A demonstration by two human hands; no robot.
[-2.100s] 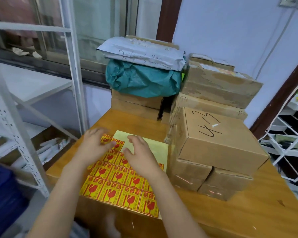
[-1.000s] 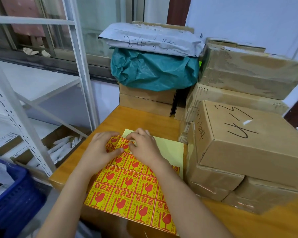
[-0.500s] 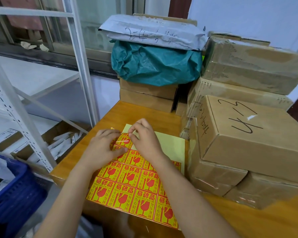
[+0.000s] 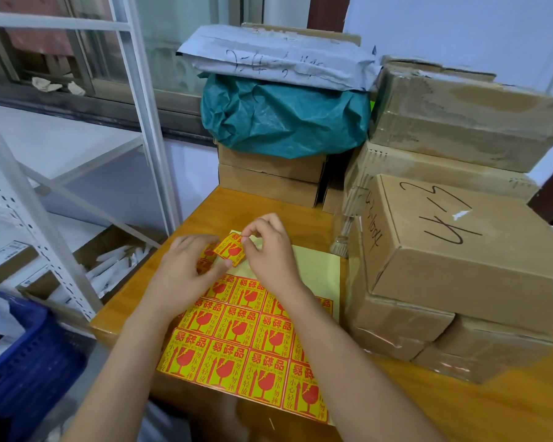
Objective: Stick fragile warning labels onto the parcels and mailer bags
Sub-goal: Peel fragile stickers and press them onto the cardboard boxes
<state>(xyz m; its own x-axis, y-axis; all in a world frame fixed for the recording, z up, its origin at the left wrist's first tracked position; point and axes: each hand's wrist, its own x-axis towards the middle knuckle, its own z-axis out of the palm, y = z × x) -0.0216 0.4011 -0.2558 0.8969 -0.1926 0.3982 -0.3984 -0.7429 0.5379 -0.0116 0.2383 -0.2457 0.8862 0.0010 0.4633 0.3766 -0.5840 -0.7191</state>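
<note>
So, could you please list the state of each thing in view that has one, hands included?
Right hand: pinching the peeled label's top edge.
Left hand: resting flat on the sheet.
Peeled label: lifted, curling off the backing.
Label sheet: flat on the table, upper part stripped bare.
Box marked 4-3: closed, no label visible.
Teal mailer bag: sealed, on boxes, no label visible.
Grey mailer bag: on top, handwritten.

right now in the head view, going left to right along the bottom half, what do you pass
blue crate → white metal shelf rack → left hand → peeled fragile label → right hand → bare yellow backing of the label sheet → cardboard box marked in black pen
</note>
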